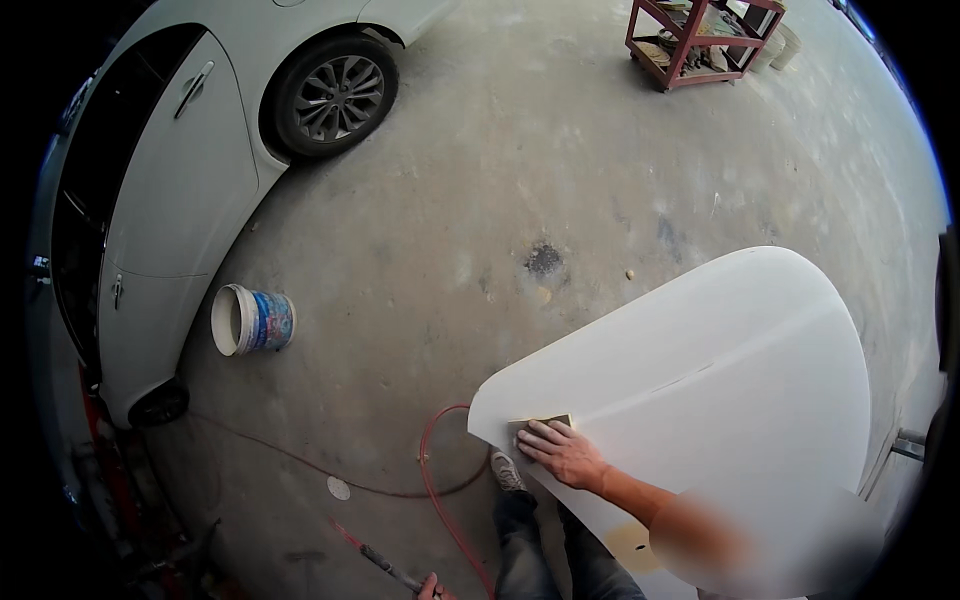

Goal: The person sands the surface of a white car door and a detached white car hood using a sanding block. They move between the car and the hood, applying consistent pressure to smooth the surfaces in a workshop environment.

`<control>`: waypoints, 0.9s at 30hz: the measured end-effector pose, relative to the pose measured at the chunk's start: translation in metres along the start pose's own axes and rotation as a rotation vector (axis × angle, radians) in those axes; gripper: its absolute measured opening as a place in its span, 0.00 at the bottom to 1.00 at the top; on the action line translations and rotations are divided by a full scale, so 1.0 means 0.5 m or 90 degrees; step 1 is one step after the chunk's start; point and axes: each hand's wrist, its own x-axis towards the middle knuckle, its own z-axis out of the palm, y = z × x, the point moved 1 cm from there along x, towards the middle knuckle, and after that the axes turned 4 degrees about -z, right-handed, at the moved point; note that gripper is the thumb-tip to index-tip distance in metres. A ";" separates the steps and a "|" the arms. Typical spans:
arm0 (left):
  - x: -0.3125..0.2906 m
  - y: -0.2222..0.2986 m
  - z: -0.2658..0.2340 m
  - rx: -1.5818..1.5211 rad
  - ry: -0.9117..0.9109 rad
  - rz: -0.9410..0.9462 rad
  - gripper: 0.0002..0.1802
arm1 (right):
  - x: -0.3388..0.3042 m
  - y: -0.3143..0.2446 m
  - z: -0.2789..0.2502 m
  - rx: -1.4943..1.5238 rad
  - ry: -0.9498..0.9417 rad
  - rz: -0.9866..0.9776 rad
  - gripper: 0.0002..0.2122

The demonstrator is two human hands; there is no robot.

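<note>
My right hand (560, 452) lies on a flat brownish sanding block (545, 421), fingers laid over it. It presses the block onto a large white car panel (740, 340), close to the panel's narrow left end. My left hand (434, 588), mostly cut off by the lower edge, has its fingers closed on a thin dark rod-like tool (392, 567) with a reddish far end; its exact kind does not show. A yellowish patch (632, 545) with a small dark hole marks the panel beneath my right forearm.
A white car (170, 190) stands at the left, with a white and blue bucket (268, 321) on the floor beside it. A red hose (437, 495) loops near my feet. At the far right is a red shelved cart (700, 45) loaded with materials.
</note>
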 end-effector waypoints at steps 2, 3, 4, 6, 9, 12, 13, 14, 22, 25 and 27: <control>0.009 0.000 0.012 0.010 -0.006 0.020 0.21 | -0.074 0.109 -0.091 -0.021 0.001 0.023 0.22; 0.013 0.003 0.010 0.018 -0.006 0.029 0.22 | -0.128 0.168 -0.153 -0.023 0.017 0.110 0.25; 0.023 0.005 0.003 0.009 -0.010 0.031 0.22 | -0.189 0.233 -0.216 -0.063 0.063 0.176 0.25; 0.059 -0.004 -0.017 0.018 -0.031 -0.001 0.22 | -0.315 0.349 -0.319 -0.191 0.200 0.352 0.23; 0.069 -0.016 -0.038 0.016 -0.020 -0.016 0.22 | -0.376 0.449 -0.329 -0.324 0.302 0.612 0.24; 0.042 -0.021 -0.037 0.051 -0.025 -0.014 0.22 | -0.163 0.347 -0.222 -0.271 0.334 0.552 0.27; 0.050 -0.028 -0.035 0.053 -0.014 -0.019 0.22 | -0.087 0.281 -0.188 -0.185 0.296 0.480 0.29; 0.062 -0.030 -0.038 0.059 -0.003 -0.024 0.22 | -0.025 0.222 -0.137 -0.158 0.245 0.392 0.30; 0.039 -0.027 -0.045 0.079 -0.089 -0.069 0.15 | -0.020 0.362 -0.207 -0.142 0.150 0.173 0.24; 0.062 -0.034 -0.029 0.092 -0.091 -0.080 0.11 | -0.257 0.560 -0.423 -0.291 0.232 0.429 0.23; 0.079 -0.042 -0.027 0.114 -0.068 -0.070 0.11 | -0.345 0.620 -0.467 -0.275 0.286 0.667 0.22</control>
